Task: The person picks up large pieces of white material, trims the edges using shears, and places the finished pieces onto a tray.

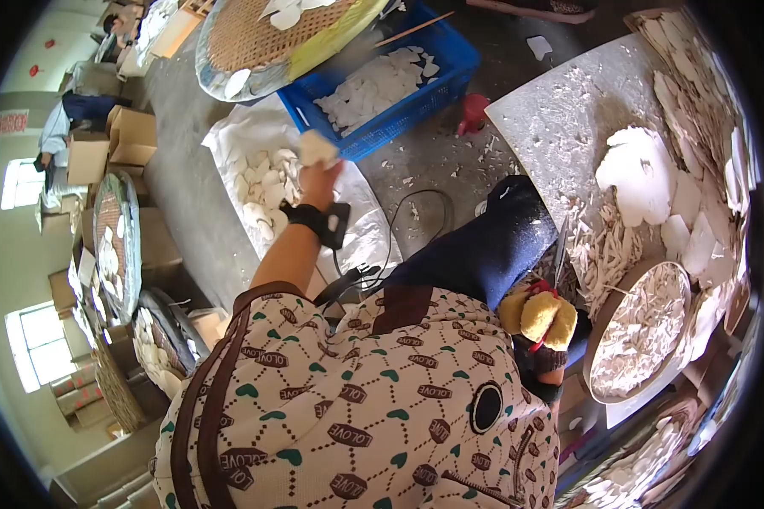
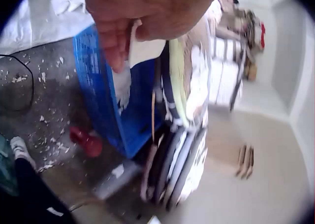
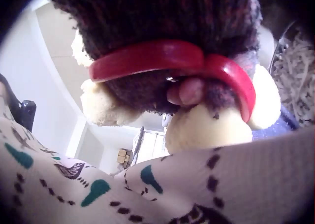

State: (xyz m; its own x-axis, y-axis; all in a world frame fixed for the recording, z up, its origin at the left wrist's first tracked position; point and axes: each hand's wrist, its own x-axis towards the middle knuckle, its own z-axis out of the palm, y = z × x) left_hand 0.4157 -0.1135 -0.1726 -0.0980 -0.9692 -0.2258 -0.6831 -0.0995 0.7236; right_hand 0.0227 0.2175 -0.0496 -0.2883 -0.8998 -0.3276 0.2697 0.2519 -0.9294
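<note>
Pinched between the fingers and thumb of my left hand [image 1: 318, 185] is a thin cream-white flat piece [image 1: 317, 149]. That hand is between a pile of similar pieces [image 1: 267, 187] on a white sheet and the blue crate [image 1: 356, 151]. In the left wrist view the piece [image 2: 143, 49] overlaps the crate's rim. My right hand [image 1: 545, 327] wears a dark knit glove with thick yellow padding on the fingers. It grips red-handled scissors close to my lap; the red handles [image 3: 157, 56] loop around the gloved fingers in the right wrist view.
White pieces lie inside the crate, under a woven round tray [image 1: 263, 42]. At right, a board [image 1: 560, 93] bears pale scraps and a round sieve [image 1: 598, 365] full of shavings. A red object [image 1: 474, 112] and a black cable [image 1: 437, 193] are on the littered floor.
</note>
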